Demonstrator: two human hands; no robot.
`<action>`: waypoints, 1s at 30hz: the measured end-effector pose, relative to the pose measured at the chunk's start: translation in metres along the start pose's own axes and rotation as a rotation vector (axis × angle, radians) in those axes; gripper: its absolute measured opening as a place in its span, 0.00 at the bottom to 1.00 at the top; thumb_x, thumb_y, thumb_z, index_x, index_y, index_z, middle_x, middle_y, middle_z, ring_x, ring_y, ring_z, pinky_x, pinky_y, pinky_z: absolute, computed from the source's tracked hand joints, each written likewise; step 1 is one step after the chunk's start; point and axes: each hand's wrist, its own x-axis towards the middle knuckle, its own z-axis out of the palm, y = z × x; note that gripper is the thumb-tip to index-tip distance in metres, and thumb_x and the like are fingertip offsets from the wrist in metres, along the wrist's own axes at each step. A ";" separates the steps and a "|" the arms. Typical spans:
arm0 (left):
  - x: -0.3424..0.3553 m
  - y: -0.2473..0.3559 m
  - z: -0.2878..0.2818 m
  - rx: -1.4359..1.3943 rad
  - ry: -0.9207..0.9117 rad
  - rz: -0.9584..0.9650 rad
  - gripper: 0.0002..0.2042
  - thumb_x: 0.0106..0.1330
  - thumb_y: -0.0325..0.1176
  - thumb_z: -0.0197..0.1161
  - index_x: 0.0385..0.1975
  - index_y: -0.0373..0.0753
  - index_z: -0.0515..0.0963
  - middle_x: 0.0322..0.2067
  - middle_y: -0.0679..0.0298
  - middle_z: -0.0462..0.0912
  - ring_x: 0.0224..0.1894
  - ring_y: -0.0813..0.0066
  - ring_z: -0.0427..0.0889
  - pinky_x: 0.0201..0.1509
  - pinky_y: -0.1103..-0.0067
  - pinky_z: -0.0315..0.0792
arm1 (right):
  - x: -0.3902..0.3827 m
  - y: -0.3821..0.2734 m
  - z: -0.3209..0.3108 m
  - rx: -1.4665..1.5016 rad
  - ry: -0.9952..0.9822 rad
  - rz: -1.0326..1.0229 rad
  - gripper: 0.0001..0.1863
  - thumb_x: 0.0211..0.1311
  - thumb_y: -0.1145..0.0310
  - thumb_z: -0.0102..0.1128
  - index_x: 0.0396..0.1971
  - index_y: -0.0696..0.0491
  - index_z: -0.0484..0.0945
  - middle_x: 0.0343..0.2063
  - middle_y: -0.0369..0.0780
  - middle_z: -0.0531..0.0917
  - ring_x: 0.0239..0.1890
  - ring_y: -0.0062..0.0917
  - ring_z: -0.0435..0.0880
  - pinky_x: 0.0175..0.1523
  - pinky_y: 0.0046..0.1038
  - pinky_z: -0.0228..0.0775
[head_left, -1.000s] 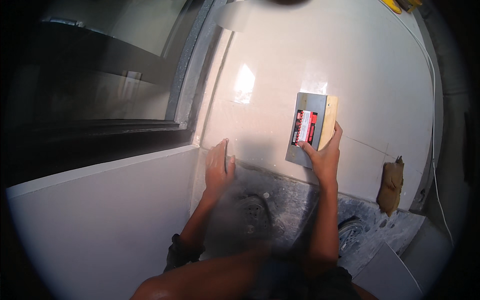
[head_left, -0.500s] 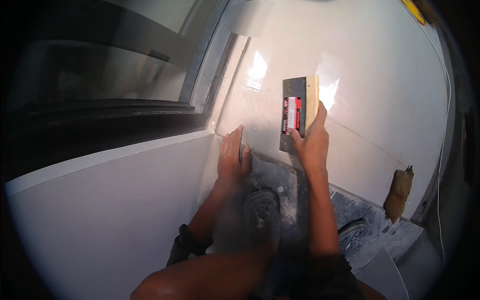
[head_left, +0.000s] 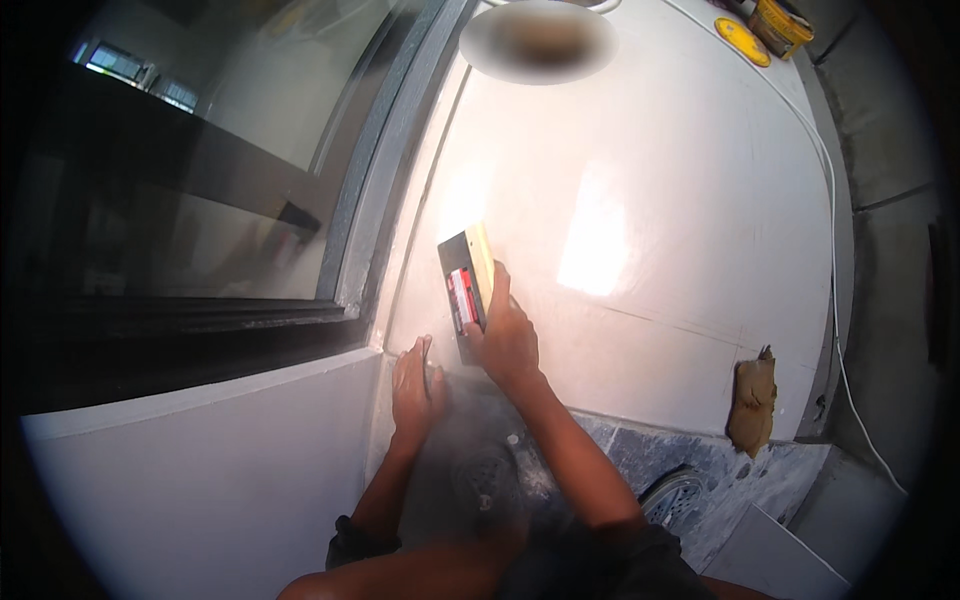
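Note:
A wide putty knife (head_left: 457,262), with a dark blade, a red and white label and a pale wooden back edge, is gripped in my right hand (head_left: 511,340). It tilts to the left, its lower end near my left hand (head_left: 411,388). That hand is upright near the corner of the wall, fingers together and thumb apart, around a thin flat piece (head_left: 427,357) seen edge-on. What kind of piece it is cannot be made out. Under both hands lies the glossy pale tiled floor (head_left: 660,240).
A black-framed glass door (head_left: 250,200) and a low white wall (head_left: 220,470) stand on the left. A flattened brown piece (head_left: 753,405) lies to the right beside a dusty dark stone strip (head_left: 620,450). Farther back are a white cable (head_left: 833,210), a yellow lid (head_left: 743,42) and a yellow bucket (head_left: 778,28).
My right hand has brought the putty knife left, close to my left hand, and tipped it leftward. The view has shifted, so more of the far floor and the yellow bucket show.

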 end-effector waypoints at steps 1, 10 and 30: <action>-0.005 -0.003 -0.004 0.015 -0.007 -0.016 0.27 0.74 0.31 0.59 0.71 0.24 0.68 0.68 0.46 0.79 0.68 0.40 0.77 0.77 0.50 0.63 | 0.001 -0.001 -0.004 -0.002 -0.044 0.005 0.55 0.57 0.73 0.76 0.79 0.52 0.48 0.43 0.60 0.88 0.45 0.62 0.88 0.52 0.52 0.82; 0.004 0.009 -0.001 -0.016 0.009 -0.021 0.26 0.75 0.30 0.56 0.71 0.25 0.69 0.65 0.45 0.80 0.67 0.39 0.76 0.77 0.50 0.62 | 0.007 0.000 -0.031 -0.043 -0.129 0.038 0.50 0.59 0.70 0.74 0.77 0.53 0.52 0.41 0.62 0.86 0.46 0.61 0.87 0.51 0.55 0.79; -0.024 0.041 -0.024 -0.063 0.067 -0.023 0.38 0.72 0.36 0.65 0.78 0.29 0.57 0.72 0.38 0.70 0.79 0.39 0.63 0.83 0.56 0.53 | -0.095 0.011 -0.067 -0.634 -0.381 -0.491 0.36 0.69 0.72 0.60 0.77 0.57 0.64 0.75 0.52 0.69 0.76 0.62 0.68 0.76 0.64 0.62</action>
